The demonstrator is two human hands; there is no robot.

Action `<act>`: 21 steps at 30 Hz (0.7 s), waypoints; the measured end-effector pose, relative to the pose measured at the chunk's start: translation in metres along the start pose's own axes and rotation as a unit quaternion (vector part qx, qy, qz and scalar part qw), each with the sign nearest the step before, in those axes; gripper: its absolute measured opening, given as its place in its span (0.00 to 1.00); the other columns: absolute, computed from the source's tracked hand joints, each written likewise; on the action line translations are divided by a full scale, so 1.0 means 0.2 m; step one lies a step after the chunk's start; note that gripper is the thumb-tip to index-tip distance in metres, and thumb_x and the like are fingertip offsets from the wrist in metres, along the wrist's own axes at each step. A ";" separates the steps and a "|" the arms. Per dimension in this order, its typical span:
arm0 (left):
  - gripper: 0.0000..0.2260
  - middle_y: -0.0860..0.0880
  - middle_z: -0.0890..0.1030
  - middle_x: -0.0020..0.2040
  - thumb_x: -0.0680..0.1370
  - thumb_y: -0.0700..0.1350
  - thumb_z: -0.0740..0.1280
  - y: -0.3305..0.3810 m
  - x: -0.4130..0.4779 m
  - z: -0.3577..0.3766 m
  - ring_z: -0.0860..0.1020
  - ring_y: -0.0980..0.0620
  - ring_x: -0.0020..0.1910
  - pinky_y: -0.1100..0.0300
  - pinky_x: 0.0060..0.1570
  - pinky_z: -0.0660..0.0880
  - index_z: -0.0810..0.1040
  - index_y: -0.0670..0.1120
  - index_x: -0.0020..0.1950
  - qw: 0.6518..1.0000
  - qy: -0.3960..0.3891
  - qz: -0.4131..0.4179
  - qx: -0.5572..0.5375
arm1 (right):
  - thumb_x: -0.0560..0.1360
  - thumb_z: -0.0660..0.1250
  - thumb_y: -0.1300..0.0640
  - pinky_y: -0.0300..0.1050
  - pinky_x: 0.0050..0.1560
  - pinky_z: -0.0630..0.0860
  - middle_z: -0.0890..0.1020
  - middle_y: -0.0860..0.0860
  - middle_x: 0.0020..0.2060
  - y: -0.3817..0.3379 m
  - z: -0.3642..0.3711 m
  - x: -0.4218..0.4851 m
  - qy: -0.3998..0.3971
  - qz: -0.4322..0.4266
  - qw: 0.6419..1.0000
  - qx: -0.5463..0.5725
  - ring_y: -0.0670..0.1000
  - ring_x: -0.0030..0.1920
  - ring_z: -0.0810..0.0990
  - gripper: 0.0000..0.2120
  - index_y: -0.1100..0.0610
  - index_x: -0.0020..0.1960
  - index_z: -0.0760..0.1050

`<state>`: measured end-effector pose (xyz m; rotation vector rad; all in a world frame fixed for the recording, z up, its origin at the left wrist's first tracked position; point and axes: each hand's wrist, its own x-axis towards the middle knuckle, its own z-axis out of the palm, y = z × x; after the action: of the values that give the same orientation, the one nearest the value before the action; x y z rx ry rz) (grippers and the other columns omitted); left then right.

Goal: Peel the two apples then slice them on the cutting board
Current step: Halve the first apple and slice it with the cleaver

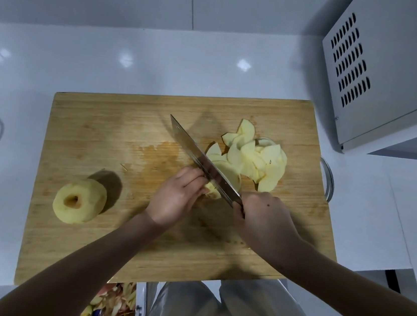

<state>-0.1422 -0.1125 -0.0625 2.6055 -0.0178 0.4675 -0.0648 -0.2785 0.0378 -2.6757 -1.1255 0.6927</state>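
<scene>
Cleaver [197, 156] being gripped by right hand [266, 214] at handle; apple remnant [211, 191] being pinched by left hand [178, 199] mid-cutting board [100, 129]. Slices [254, 158] being piled toward right edge; peeled apple [80, 201] being left near left edge.

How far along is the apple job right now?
Done: peeling looks finished, and a pile of slices lies on the board. In hand: the left hand steadies the last chunk while the right hand cuts it with the knife. Left: the whole apple is uncut.
</scene>
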 end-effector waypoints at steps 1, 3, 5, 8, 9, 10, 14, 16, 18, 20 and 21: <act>0.12 0.41 0.82 0.45 0.76 0.44 0.63 0.00 0.00 0.00 0.72 0.50 0.47 0.58 0.44 0.74 0.81 0.36 0.47 1.000 0.003 0.002 0.000 | 0.81 0.51 0.53 0.32 0.30 0.63 0.71 0.46 0.37 0.00 0.01 0.01 -0.003 0.004 1.000 0.000 0.45 0.35 0.71 0.13 0.55 0.51 0.74; 0.12 0.40 0.82 0.45 0.76 0.43 0.64 -0.01 0.00 0.01 0.73 0.49 0.47 0.59 0.48 0.71 0.81 0.35 0.47 1.000 0.006 0.007 -0.001 | 0.81 0.53 0.53 0.37 0.33 0.65 0.72 0.47 0.36 -0.02 0.03 0.05 -0.017 0.018 1.000 -0.004 0.46 0.37 0.72 0.12 0.55 0.51 0.74; 0.12 0.40 0.82 0.46 0.76 0.43 0.64 -0.02 -0.01 0.02 0.74 0.48 0.48 0.59 0.51 0.71 0.82 0.35 0.48 1.000 0.008 0.006 -0.003 | 0.81 0.53 0.54 0.39 0.37 0.66 0.72 0.48 0.36 -0.02 0.08 0.10 -0.032 0.032 0.999 0.001 0.48 0.38 0.73 0.11 0.56 0.49 0.73; 0.12 0.39 0.82 0.47 0.77 0.43 0.64 -0.03 -0.01 0.01 0.74 0.48 0.50 0.59 0.52 0.71 0.81 0.35 0.49 1.000 0.007 0.003 -0.018 | 0.81 0.53 0.53 0.38 0.35 0.64 0.72 0.48 0.36 -0.03 0.13 0.14 -0.035 0.040 0.998 0.016 0.48 0.38 0.72 0.11 0.55 0.45 0.71; 0.12 0.39 0.82 0.47 0.77 0.42 0.64 -0.03 -0.01 0.01 0.74 0.48 0.50 0.59 0.52 0.71 0.81 0.35 0.49 1.000 0.008 0.003 -0.021 | 0.81 0.53 0.53 0.37 0.34 0.63 0.72 0.48 0.36 -0.02 0.13 0.15 -0.038 0.045 0.998 0.026 0.48 0.38 0.72 0.12 0.55 0.45 0.71; 0.11 0.40 0.82 0.47 0.77 0.42 0.64 -0.03 -0.01 0.01 0.74 0.49 0.50 0.59 0.52 0.72 0.81 0.35 0.49 1.000 0.007 0.004 -0.022 | 0.81 0.53 0.52 0.37 0.34 0.64 0.72 0.49 0.37 -0.02 0.12 0.15 -0.041 0.053 0.997 0.037 0.48 0.38 0.72 0.12 0.56 0.46 0.72; 0.10 0.41 0.81 0.47 0.76 0.40 0.63 -0.02 0.00 -0.01 0.74 0.50 0.49 0.59 0.49 0.73 0.81 0.36 0.49 1.000 0.002 0.010 -0.024 | 0.81 0.53 0.52 0.37 0.33 0.65 0.73 0.48 0.35 0.00 0.05 0.10 -0.026 0.056 0.996 0.058 0.47 0.36 0.73 0.12 0.55 0.45 0.71; 0.10 0.41 0.81 0.46 0.76 0.40 0.63 -0.02 -0.01 -0.01 0.73 0.50 0.48 0.58 0.48 0.73 0.82 0.36 0.48 1.000 0.005 0.009 -0.017 | 0.81 0.53 0.52 0.36 0.30 0.65 0.72 0.47 0.34 0.00 0.02 0.06 -0.017 0.040 0.998 0.047 0.46 0.34 0.72 0.11 0.53 0.43 0.68; 0.10 0.41 0.82 0.46 0.75 0.40 0.63 -0.02 -0.01 -0.01 0.73 0.50 0.48 0.58 0.48 0.72 0.82 0.36 0.48 1.000 0.009 0.010 -0.010 | 0.81 0.53 0.52 0.35 0.30 0.65 0.72 0.47 0.34 0.00 0.00 0.04 -0.012 0.028 0.999 0.031 0.46 0.34 0.73 0.12 0.54 0.44 0.70; 0.10 0.40 0.81 0.46 0.75 0.40 0.63 -0.01 0.00 -0.01 0.73 0.50 0.48 0.58 0.48 0.72 0.82 0.36 0.47 1.000 0.010 0.013 -0.013 | 0.81 0.52 0.52 0.34 0.30 0.64 0.73 0.47 0.36 0.00 0.01 0.04 -0.008 0.021 1.000 0.015 0.46 0.35 0.73 0.13 0.55 0.47 0.73; 0.10 0.40 0.81 0.45 0.75 0.39 0.63 -0.01 0.00 -0.01 0.73 0.50 0.47 0.58 0.48 0.71 0.82 0.35 0.47 1.000 0.009 0.014 -0.016 | 0.81 0.52 0.52 0.33 0.29 0.63 0.73 0.47 0.37 0.00 0.01 0.04 -0.008 0.019 1.000 0.010 0.46 0.35 0.72 0.14 0.56 0.49 0.74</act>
<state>-0.1433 -0.1099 -0.0629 2.5724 -0.0560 0.4979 -0.0610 -0.2736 0.0336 -2.6865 -1.0685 0.7290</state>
